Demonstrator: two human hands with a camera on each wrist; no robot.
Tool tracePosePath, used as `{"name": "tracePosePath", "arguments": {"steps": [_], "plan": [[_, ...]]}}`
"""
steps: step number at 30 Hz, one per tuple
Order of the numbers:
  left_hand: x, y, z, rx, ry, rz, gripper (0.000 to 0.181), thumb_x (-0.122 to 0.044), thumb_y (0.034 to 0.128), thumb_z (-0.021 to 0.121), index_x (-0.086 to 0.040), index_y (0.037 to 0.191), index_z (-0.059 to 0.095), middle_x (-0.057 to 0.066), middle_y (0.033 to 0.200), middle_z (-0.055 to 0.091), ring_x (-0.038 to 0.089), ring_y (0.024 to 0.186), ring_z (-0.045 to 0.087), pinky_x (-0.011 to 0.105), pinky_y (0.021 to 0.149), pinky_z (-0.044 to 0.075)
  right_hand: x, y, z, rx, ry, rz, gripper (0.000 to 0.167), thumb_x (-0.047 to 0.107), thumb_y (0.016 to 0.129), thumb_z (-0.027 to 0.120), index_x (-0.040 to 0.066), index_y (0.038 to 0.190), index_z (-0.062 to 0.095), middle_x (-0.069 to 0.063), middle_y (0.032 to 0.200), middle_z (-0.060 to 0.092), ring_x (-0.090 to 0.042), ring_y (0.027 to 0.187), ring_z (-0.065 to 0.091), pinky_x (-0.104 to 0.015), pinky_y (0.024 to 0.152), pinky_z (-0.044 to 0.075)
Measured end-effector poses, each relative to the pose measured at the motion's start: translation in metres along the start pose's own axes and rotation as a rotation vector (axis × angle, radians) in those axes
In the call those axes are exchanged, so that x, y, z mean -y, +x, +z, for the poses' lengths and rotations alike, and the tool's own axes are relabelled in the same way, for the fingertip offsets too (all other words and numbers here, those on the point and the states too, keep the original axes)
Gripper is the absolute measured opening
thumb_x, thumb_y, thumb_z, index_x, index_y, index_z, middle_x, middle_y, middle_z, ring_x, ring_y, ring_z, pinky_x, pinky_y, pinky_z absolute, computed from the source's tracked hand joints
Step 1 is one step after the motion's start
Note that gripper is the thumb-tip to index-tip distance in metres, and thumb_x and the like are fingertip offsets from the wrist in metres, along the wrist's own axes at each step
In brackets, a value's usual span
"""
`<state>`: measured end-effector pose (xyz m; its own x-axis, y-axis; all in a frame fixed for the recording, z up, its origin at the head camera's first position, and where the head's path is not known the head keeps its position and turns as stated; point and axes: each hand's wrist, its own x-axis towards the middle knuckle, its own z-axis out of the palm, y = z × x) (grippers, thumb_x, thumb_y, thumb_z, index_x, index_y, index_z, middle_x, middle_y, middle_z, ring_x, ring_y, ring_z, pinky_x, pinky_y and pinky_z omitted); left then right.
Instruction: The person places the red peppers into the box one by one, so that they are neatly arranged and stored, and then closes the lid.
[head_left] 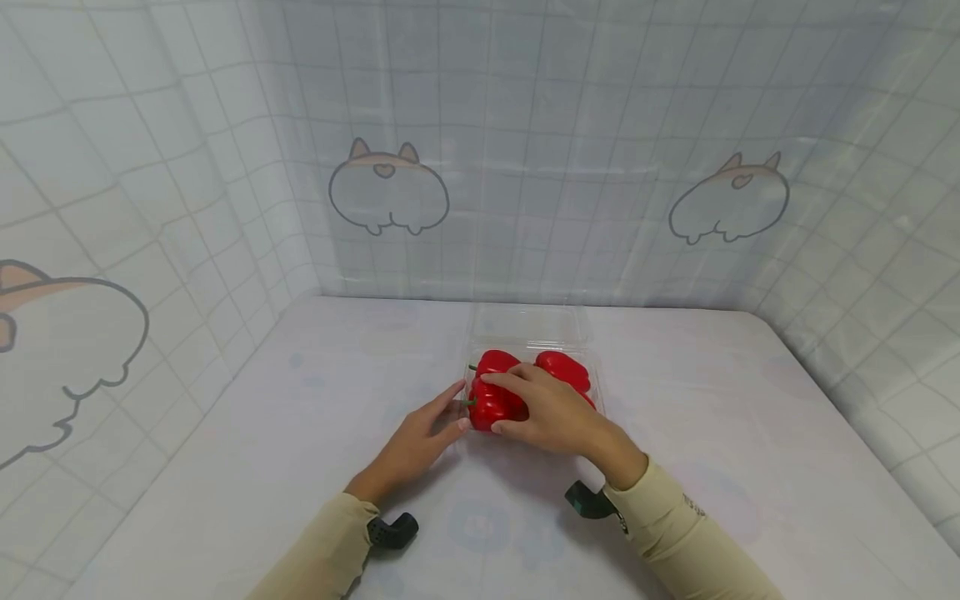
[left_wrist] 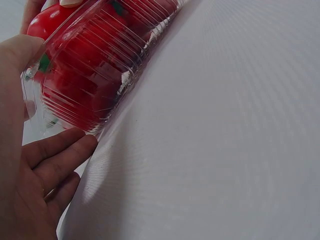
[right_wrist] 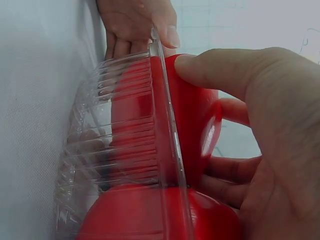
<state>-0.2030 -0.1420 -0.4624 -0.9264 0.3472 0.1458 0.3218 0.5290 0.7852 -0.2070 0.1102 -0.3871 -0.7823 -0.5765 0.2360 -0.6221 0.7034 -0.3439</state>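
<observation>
Several red bell peppers sit in a clear plastic clamshell box [right_wrist: 75, 145], whose hinged lid [head_left: 528, 323] lies folded back on the far side. My right hand [head_left: 558, 412] reaches over the box from the right and grips the near-left pepper [head_left: 491, 410], thumb on its near side and fingers over its top. Another pepper [head_left: 564, 367] lies behind that hand, and one more [head_left: 497, 362] shows at the far left. At the box's left side rests my left hand [head_left: 416, 437], thumb at the rim and fingers extended low against the wall, as the left wrist view shows.
A white-covered table [head_left: 300, 433] carries the box near its middle. Pale grid-patterned curtains [head_left: 510, 183] with cartoon animal prints enclose the back and both sides. Dark wrist devices [head_left: 393, 531] are strapped at both sleeves.
</observation>
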Motion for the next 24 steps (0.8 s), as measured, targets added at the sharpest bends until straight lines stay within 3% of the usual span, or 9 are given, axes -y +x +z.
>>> {"name": "tracePosePath", "arguments": {"steps": [24], "plan": [[-0.0006,0.001,0.0002,0.003,-0.014,-0.011,0.07,-0.051,0.0962,0.061,-0.037,0.157,0.032,-0.003,0.14,0.057,0.017,0.131,0.051,0.052,0.107,0.043,0.0031,-0.0005,-0.0007,-0.019,-0.009,-0.007,0.065,0.032,0.081,0.077,0.028,0.143,0.057,-0.002,0.127,0.057,-0.017,0.112,0.055,-0.036,0.083,0.057]]}}
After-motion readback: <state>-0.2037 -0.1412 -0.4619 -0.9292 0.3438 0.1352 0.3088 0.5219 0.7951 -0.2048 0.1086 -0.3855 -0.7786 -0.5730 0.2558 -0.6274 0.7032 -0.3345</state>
